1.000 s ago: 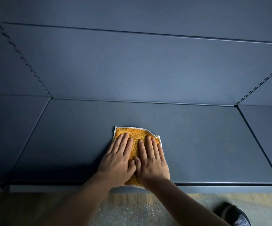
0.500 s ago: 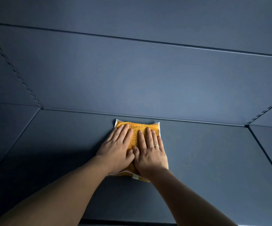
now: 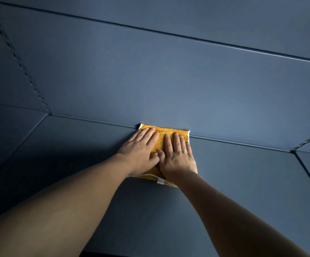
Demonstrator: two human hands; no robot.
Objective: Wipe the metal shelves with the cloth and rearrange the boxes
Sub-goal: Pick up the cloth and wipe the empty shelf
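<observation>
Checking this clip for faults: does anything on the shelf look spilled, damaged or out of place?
Nothing stands out. The left hand and right hand press flat on the orange cloth, whose far edge meets the back panel of the shelf.

Both bare forearms stretch forward. The left grip [image 3: 141, 152] and right grip [image 3: 178, 157] lie flat, palms down, side by side, fingers straight, thumbs together.
</observation>
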